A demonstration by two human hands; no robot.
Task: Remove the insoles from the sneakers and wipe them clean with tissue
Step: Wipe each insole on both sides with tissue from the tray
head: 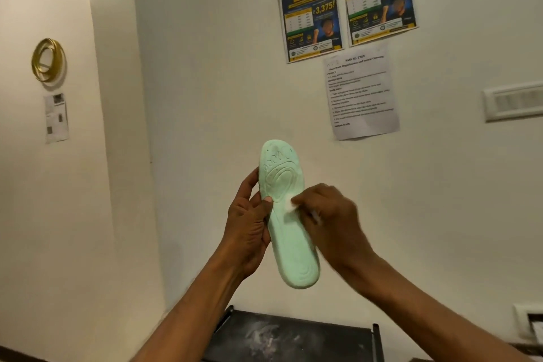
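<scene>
**poster1:** Up in front of the wall, the mint-green insole (286, 214) is held upright, patterned underside facing the camera. Left hand (249, 223) has its fingers wrapped round the left edge, thumb on the face.

**poster2:** Yep, and the right hand (329, 214) fingers are pinched on a small white tissue (289, 206), pressed against the insole's middle. Dusty black shelf (293, 335) sits below.
</scene>
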